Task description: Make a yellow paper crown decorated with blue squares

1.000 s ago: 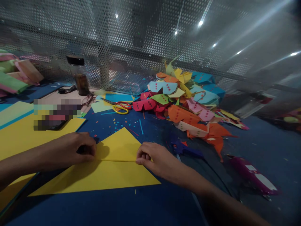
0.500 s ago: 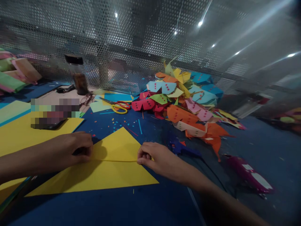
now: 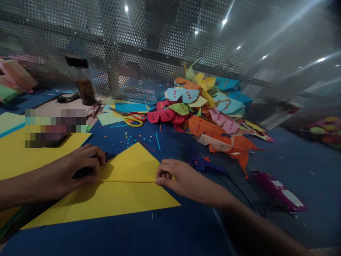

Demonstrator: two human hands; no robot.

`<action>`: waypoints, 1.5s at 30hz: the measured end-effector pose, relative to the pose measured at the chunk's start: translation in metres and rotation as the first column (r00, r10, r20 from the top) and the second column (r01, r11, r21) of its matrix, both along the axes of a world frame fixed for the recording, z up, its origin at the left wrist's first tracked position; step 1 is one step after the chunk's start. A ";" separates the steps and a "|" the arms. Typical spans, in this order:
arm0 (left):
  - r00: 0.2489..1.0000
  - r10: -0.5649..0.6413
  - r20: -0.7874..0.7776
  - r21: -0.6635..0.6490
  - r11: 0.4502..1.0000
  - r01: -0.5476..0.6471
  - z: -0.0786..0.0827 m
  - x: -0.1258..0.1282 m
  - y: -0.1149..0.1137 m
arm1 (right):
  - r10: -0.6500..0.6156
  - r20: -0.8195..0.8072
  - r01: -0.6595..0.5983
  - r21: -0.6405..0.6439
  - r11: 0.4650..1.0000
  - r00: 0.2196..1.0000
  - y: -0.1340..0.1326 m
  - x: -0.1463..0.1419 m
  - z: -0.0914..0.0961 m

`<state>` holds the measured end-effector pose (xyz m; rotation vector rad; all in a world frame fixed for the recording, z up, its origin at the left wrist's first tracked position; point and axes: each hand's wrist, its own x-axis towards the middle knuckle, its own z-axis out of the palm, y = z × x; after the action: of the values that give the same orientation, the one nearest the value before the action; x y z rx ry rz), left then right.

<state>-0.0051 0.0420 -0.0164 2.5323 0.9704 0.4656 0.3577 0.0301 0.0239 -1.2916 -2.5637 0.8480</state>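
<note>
A sheet of yellow paper [image 3: 125, 199] lies on the blue table in front of me, its upper edge folded over into a crease running between my hands. My right hand [image 3: 177, 177] pinches the crease's right end between thumb and curled fingers. At the other end, my left hand [image 3: 86, 169] has its thumb and bent fingers on the fold, with a gap showing in the palm. Those left fingertips are partly hidden in shadow. Beyond the sheet's peak lie small paper scraps [image 3: 128, 138].
Scissors [image 3: 133, 121] with red and yellow handles lie at the back. A heap of colourful folded paper shapes [image 3: 183, 96] stands right of them. A blue glue gun [image 3: 206, 165] and a purple tool [image 3: 279, 190] lie to the right. A jar [image 3: 85, 89] and yellow sheets [image 3: 58, 144] are left.
My left hand has shifted slightly left along the crease, and its fingers have loosened and lifted a little. The right hand stays at its end of the fold. The view has tilted slightly.
</note>
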 end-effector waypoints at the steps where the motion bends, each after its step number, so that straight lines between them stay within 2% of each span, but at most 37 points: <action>1: 1.000 -0.003 0.002 0.013 1.000 0.003 0.000 0.000 0.000 | -0.001 0.002 0.001 0.004 1.000 1.000 0.000 0.000 0.000; 9: 0.999 0.003 0.035 0.062 0.998 -0.006 0.001 0.001 0.000 | -0.022 0.014 0.022 0.013 1.000 1.000 -0.002 -0.002 0.004; 19: 0.999 0.016 0.043 0.055 0.998 -0.019 0.001 0.001 0.000 | -0.065 0.026 0.064 0.018 0.998 0.998 -0.001 -0.003 0.000; 26: 0.999 0.040 -0.006 -0.017 0.999 -0.041 0.003 0.000 -0.001 | -0.065 0.054 0.065 0.015 0.998 0.996 -0.002 -0.004 0.005; 30: 0.998 0.052 0.026 -0.029 0.998 -0.051 0.002 0.001 -0.003 | -0.068 0.062 0.067 0.022 0.998 0.996 -0.002 -0.003 0.005; 34: 0.996 0.083 -0.014 -0.038 0.996 -0.084 0.002 0.000 -0.004 | -0.056 0.078 0.053 0.034 0.998 0.995 -0.001 -0.002 0.004; 37: 0.999 0.033 -0.023 -0.019 0.999 -0.034 0.004 0.001 -0.003 | -0.063 0.098 0.060 0.038 0.997 0.993 -0.001 -0.002 0.004; 45: 0.999 0.020 -0.026 -0.003 1.000 -0.020 0.006 0.001 -0.001 | -0.074 0.102 0.071 0.030 0.997 0.992 -0.002 -0.004 0.006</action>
<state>-0.0042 0.0415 -0.0102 2.5332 1.0064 0.4376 0.3538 0.0278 0.0300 -1.4478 -2.5775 0.7499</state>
